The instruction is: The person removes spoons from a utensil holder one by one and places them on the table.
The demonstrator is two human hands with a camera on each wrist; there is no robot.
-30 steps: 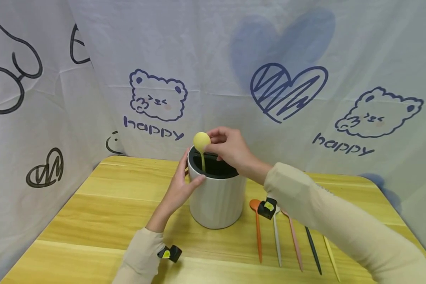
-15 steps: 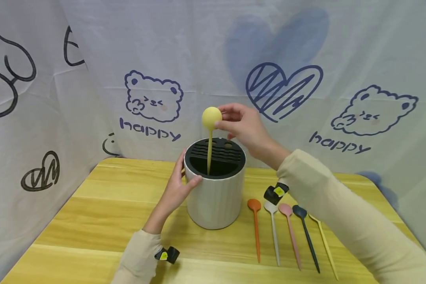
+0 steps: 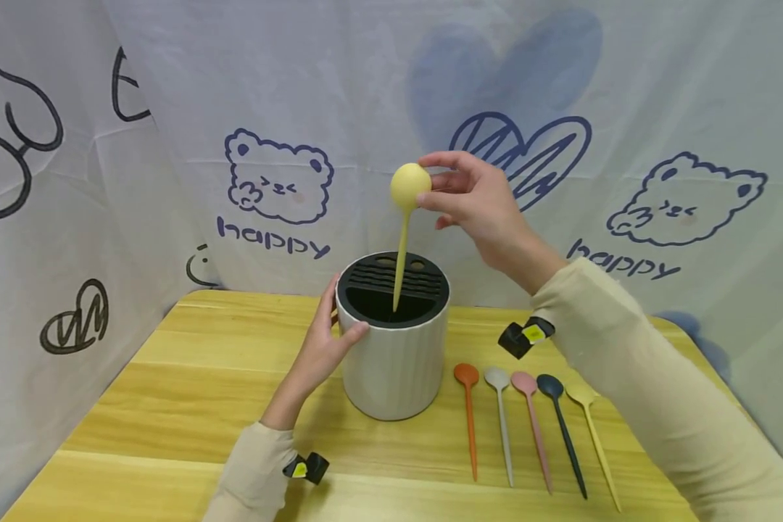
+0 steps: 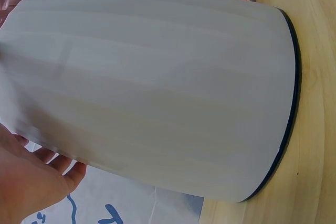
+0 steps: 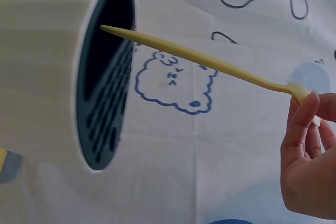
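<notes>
Above a white utensil holder [image 3: 394, 370] with a black slotted lid, my right hand [image 3: 479, 206] pinches a yellow spoon [image 3: 409, 187] by its round bowl. The handle points down, its tip at the lid's large opening. In the right wrist view the spoon's handle [image 5: 194, 56] stretches from the fingers to that opening. My left hand [image 3: 322, 355] grips the holder's left side near the top, thumb on the front by the rim. Its fingers [image 4: 65, 169] curve against the wall in the left wrist view.
To the right of the holder, an orange spoon [image 3: 470, 413], a white spoon [image 3: 501, 413], a pink spoon [image 3: 533, 420], a dark blue spoon [image 3: 563, 428] and another yellow spoon [image 3: 597, 435] lie in a row on the wooden table [image 3: 170, 406]. A printed curtain [image 3: 378, 94] hangs behind.
My right hand has risen and shifted right, drawing the yellow spoon upward so most of its handle shows above the lid. The left hand stays on the holder.
</notes>
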